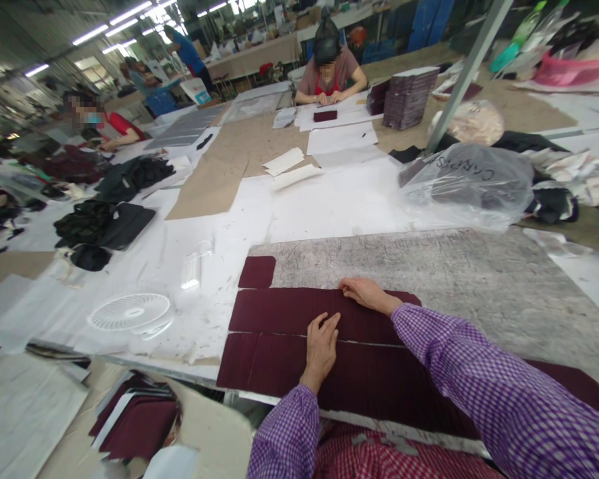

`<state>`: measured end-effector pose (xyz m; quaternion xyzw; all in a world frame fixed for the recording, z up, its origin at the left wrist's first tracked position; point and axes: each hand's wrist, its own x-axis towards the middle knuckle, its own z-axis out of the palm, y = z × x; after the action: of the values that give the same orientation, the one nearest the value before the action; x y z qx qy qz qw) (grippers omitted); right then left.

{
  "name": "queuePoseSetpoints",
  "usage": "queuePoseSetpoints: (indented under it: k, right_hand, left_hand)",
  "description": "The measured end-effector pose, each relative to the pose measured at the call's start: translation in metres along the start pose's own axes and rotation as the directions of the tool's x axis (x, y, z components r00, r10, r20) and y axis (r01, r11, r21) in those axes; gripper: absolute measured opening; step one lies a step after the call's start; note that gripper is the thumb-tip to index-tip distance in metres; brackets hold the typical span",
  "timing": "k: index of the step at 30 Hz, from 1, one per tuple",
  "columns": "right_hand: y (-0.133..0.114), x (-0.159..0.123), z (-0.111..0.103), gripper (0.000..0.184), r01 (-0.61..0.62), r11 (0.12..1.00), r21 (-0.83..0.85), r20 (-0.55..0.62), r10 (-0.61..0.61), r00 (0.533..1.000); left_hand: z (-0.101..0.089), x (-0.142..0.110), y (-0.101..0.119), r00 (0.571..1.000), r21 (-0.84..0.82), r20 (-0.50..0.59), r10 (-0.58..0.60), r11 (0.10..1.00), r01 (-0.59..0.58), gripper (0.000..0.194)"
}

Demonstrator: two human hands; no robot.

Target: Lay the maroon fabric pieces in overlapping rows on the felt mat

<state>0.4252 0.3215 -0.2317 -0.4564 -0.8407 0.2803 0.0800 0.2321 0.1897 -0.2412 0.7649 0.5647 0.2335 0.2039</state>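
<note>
Maroon card sheet flat at the worktop near edge, both hands on it.
I see left hand open, pressing mid-sheet; right hand open, fingertips on the far edge. I'd keep pressure even to stop slipping.

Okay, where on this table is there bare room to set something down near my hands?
The grey board is bare beyond the maroon sheet, up to the plastic bag. White paper between the small fan and that board is mostly free. The left edge is crowded with dark fabric; both hands press the maroon sheet.
</note>
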Motion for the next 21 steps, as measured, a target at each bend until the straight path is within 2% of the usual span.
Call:
queuePoseSetpoints:
  k: [5,11,17,21]
  right_hand:
    - [0.001,-0.002,0.002,0.021,0.012,1.000,0.012,-0.034,-0.011,0.999]
    - [0.003,-0.002,0.003,0.021,0.039,0.997,0.063,-0.042,-0.037,0.998]
    - [0.028,-0.006,-0.018,0.025,0.024,0.994,0.106,-0.063,-0.017,0.998]
    - [0.035,-0.014,-0.033,0.019,0.059,0.997,0.047,0.027,-0.060,0.998]
  left_hand:
    - [-0.005,0.011,-0.004,0.998,-0.076,-0.048,-0.037,0.997,0.034,0.032]
    - [0.015,0.026,0.014,0.999,-0.112,-0.053,-0.003,0.994,-0.002,0.031]
    - [0.020,0.026,0.017,0.999,-0.130,-0.052,-0.016,0.991,0.009,0.030]
    - [0.019,0.026,0.016,0.998,-0.136,-0.060,-0.028,0.990,0.020,0.030]
